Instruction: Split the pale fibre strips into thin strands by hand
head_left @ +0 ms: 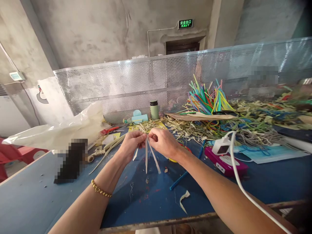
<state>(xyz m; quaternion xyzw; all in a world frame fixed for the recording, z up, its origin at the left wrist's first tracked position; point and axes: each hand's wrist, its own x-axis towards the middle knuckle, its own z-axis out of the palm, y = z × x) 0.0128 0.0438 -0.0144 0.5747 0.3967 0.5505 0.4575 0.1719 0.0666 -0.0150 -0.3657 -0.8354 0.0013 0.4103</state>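
Note:
Above the blue tabletop point(114, 201), my left hand point(131, 143) and my right hand point(162, 141) meet fingertip to fingertip. Both are closed in a pinch on thin pale leaf strips point(146, 157), whose flat ends hang down between them and fan apart. Where the strips cross or join is hidden by my fingers. A blue stick point(181, 180) lies to the right below my right hand. Close to the table's front edge is a loose curled pale strip point(184, 199).
Dried leaf strips and cords point(248, 122) heap at the right, with coloured pipe cleaners point(209, 97) behind. A magenta power strip point(226, 162) with a white cable point(237, 182) sits near my right forearm. A green bottle point(154, 111), red-handled scissors point(109, 130) and clear plastic point(60, 128) stand or lie beyond.

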